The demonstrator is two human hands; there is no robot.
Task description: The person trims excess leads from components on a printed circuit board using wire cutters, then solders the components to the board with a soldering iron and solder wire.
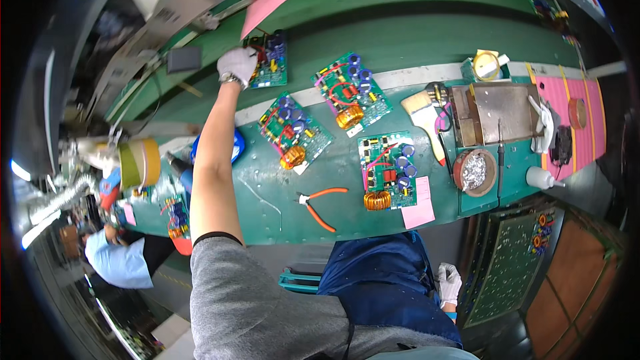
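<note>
1. Green workbench: supports the circuit boards.
2. Three mid-bench circuit boards: coil-side up, spaced apart, probably to avoid knocks.
3. Far circuit board: on the bench, left hand at its left edge.
4. Gloved left hand: outstretched; cannot tell whether it grips.
5. Gloved right hand: lowered beside the lap; grip unclear.
6. Orange-handled cutters: handles rightward, presumably for easy pickup.

Green circuit board, orange-handled pliers
</note>
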